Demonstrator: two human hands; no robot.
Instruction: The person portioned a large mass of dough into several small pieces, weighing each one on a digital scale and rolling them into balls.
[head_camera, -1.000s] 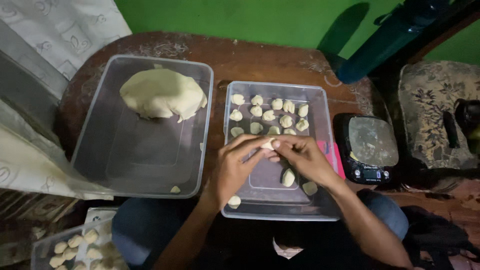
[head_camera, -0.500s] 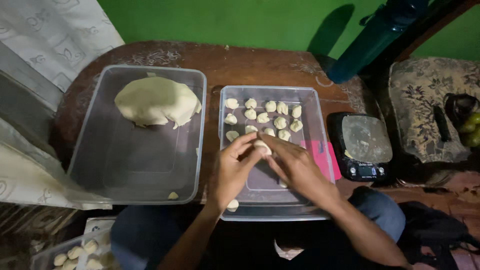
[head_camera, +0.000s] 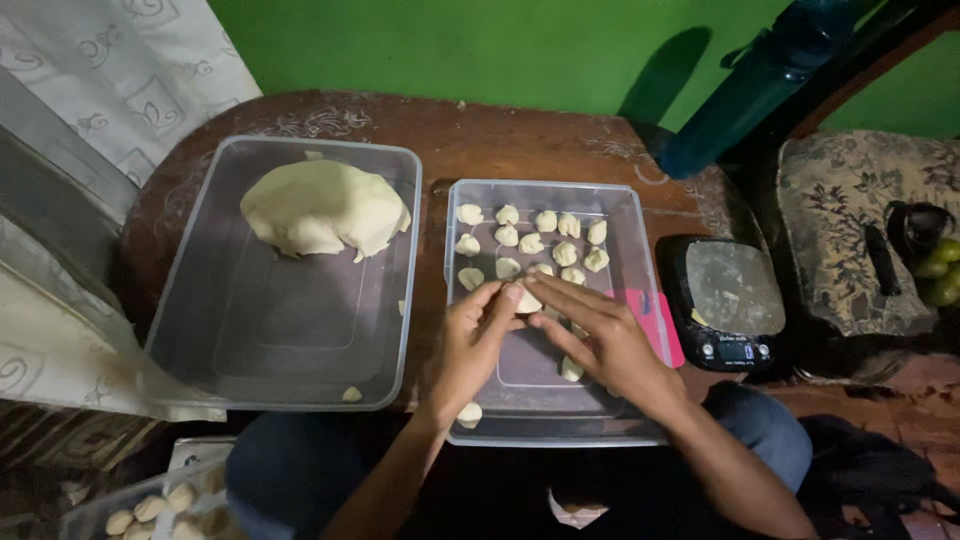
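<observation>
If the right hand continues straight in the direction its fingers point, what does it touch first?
The right hand points up-left at the dough piece between both hands; it already seems to touch it, with the left hand just behind.

2 bare forearms, no sleeves (blue trousers below), unadorned fingers (head_camera: 585, 300)

A small pale dough piece (head_camera: 527, 300), rounded and lumpy, sits above the middle of the clear plastic tray (head_camera: 628, 212), just near of the rows of similar dough balls (head_camera: 540, 235)

Pale dough (head_camera: 322, 208), green wall (head_camera: 480, 45)
</observation>
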